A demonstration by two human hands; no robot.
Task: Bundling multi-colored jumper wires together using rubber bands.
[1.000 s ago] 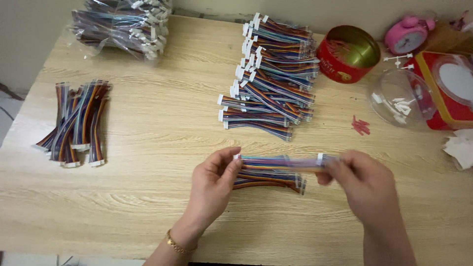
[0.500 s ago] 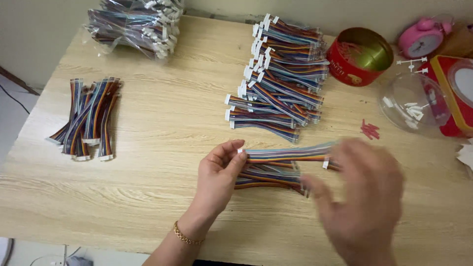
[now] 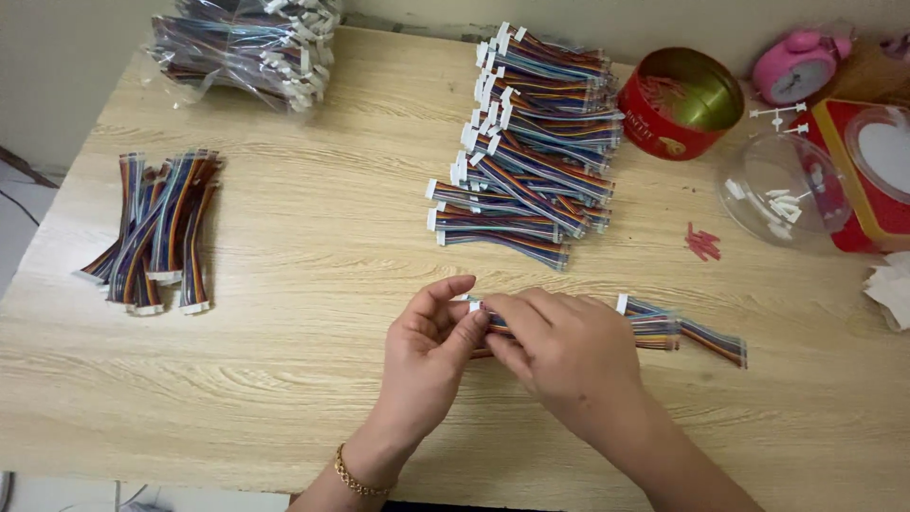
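Two hands meet at one end of a bundle of rainbow wires (image 3: 664,327) on the wooden table (image 3: 284,379). The left hand (image 3: 431,346) pinches the white plug end. The right hand (image 3: 569,356) lies over the middle, fingers pressed on it. The bundle's long side runs left to right, and its far end sticks out past the right hand.

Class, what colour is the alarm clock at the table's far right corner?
Pink, with a pale face: the alarm clock, best seen in the head view.
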